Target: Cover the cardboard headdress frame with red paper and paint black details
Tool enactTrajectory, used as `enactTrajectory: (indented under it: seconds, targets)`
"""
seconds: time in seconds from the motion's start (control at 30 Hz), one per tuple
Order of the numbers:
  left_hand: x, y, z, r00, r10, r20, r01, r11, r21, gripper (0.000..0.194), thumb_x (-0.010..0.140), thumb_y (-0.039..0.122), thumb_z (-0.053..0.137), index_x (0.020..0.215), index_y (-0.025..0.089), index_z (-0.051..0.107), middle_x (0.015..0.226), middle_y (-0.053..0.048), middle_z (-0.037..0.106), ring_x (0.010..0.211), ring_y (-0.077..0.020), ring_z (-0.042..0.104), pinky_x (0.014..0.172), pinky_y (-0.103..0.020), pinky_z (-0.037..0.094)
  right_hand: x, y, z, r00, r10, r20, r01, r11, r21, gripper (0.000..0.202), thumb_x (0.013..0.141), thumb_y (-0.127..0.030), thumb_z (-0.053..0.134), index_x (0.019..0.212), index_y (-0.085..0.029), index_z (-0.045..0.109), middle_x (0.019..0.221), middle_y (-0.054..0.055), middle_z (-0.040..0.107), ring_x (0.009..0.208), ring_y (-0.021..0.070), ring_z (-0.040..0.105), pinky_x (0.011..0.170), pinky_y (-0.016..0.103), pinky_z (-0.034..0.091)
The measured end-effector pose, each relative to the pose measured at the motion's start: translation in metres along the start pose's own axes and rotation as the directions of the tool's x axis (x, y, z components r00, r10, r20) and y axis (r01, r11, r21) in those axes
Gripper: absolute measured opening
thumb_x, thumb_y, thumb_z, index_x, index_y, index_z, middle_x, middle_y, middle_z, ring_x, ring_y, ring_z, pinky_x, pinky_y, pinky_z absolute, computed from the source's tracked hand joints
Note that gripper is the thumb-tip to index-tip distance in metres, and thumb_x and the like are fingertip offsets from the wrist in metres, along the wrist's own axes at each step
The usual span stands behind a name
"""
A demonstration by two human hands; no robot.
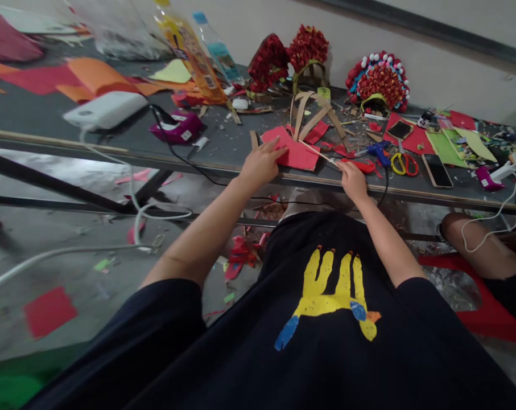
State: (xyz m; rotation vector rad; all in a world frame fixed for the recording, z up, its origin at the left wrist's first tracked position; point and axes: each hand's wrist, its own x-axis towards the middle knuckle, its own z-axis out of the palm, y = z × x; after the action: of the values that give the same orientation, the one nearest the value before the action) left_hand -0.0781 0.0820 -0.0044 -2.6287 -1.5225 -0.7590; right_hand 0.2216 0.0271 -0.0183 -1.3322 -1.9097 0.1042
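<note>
My left hand (261, 162) lies on a sheet of red paper (298, 155) at the table's front edge, its fingers spread over the left part. Pinched in my right hand (353, 180) is a thin pale stick (315, 151), whose far tip rests on the same paper. Just behind the sheet stands a frame of bent cardboard strips (301, 114). A red-handled tool (360, 165) lies close beside my right fingers, partly hidden. Further right are a blue glue gun (379, 152) and scissors (405, 163) with yellow and red handles.
Decorated red headpieces (306, 51) stand against the wall. A phone (437, 170) lies at the right. Bottles (192, 54), a white power bank (106, 109) and a purple socket block (178, 126) with cables are to the left. A person's leg (479, 242) shows at right.
</note>
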Motion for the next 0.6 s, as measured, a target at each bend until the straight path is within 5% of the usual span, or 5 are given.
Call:
enactTrajectory:
  seconds: [0.2, 0.3, 0.47, 0.6]
  targets:
    - [0.004, -0.009, -0.007, 0.999, -0.013, -0.044, 0.013, 1.000, -0.012, 0.055, 0.081, 0.008, 0.039, 0.131, 0.018, 0.061, 0.156, -0.007, 0.039, 0.141, -0.0253, 0.040, 0.118, -0.047, 0.037, 0.000, -0.002, -0.001, 1.000, 0.012, 0.012, -0.012, 1.000, -0.028, 0.041, 0.092, -0.009, 0.038, 0.117, -0.020, 0.068, 0.110, 0.008, 0.071, 0.104, 0.0204, 0.066, 0.096, 0.035, 0.053]
    - [0.010, -0.013, -0.007, 0.998, 0.066, 0.025, -0.065, 0.998, -0.020, 0.059, 0.076, 0.005, 0.042, 0.130, 0.015, 0.061, 0.157, -0.008, 0.036, 0.144, -0.0251, 0.037, 0.119, -0.046, 0.035, 0.000, -0.002, -0.001, 1.000, 0.012, 0.013, -0.011, 0.999, -0.030, 0.041, 0.092, -0.009, 0.037, 0.117, -0.020, 0.068, 0.110, 0.008, 0.071, 0.104, 0.0199, 0.065, 0.096, 0.035, 0.053]
    - [0.010, -0.022, -0.011, 0.996, 0.059, -0.064, -0.063, 0.996, -0.063, 0.032, 0.083, 0.008, 0.039, 0.079, 0.014, 0.070, 0.131, -0.003, 0.064, 0.129, -0.0203, 0.052, 0.117, -0.045, 0.037, 0.000, -0.001, 0.000, 1.000, 0.003, 0.008, -0.003, 1.000, -0.012, 0.041, 0.093, -0.010, 0.037, 0.117, -0.021, 0.068, 0.110, 0.007, 0.071, 0.106, 0.0195, 0.065, 0.097, 0.035, 0.053]
    - [0.002, -0.016, -0.012, 0.992, 0.081, -0.092, -0.090, 0.991, -0.099, 0.041, 0.080, 0.004, 0.038, 0.103, 0.013, 0.070, 0.136, -0.004, 0.061, 0.129, -0.0188, 0.053, 0.118, -0.045, 0.037, 0.000, -0.001, -0.001, 1.000, 0.017, 0.021, -0.017, 1.000, -0.009, 0.042, 0.093, -0.010, 0.037, 0.119, -0.021, 0.068, 0.113, 0.008, 0.070, 0.107, 0.0211, 0.065, 0.099, 0.038, 0.052]
